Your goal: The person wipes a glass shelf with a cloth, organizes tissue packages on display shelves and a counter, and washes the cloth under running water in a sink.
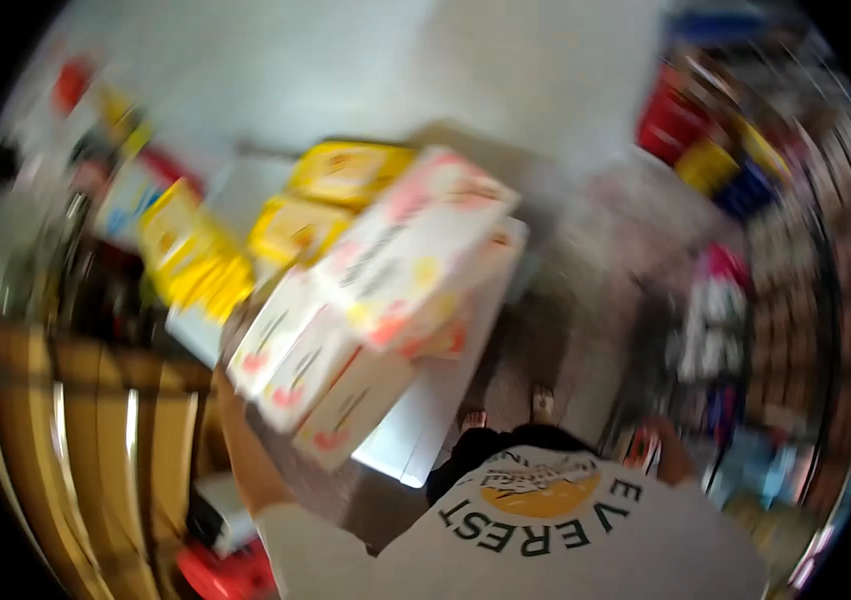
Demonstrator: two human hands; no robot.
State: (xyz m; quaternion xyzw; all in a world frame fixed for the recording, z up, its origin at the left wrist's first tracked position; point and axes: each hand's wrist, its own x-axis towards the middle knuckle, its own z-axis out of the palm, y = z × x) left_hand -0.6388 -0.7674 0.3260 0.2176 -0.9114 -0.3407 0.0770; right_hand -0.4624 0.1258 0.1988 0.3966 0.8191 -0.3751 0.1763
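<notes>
My left hand (238, 328) is against the left side of white-and-pink printed boxes (291, 365), its fingers hidden and blurred. Several of these boxes are stacked at the near end of a white table (411, 425), some jutting past its edge. Another long white-and-pink box (421, 245) lies across the top of the stack. Yellow packs (191, 250) sit just beyond my left hand, and further yellow packs (301, 230) lie behind the boxes. Low at my right side, my right hand (673, 450) is closed around a small red, black and white item (641, 450), too blurred to name.
Brown upright panels (96, 440) and a red object (226, 572) are at the left. Shelves of stacked goods (796, 290) line the right side, with a red container (671, 115) farther off. My feet (542, 403) are on the floor beside the table.
</notes>
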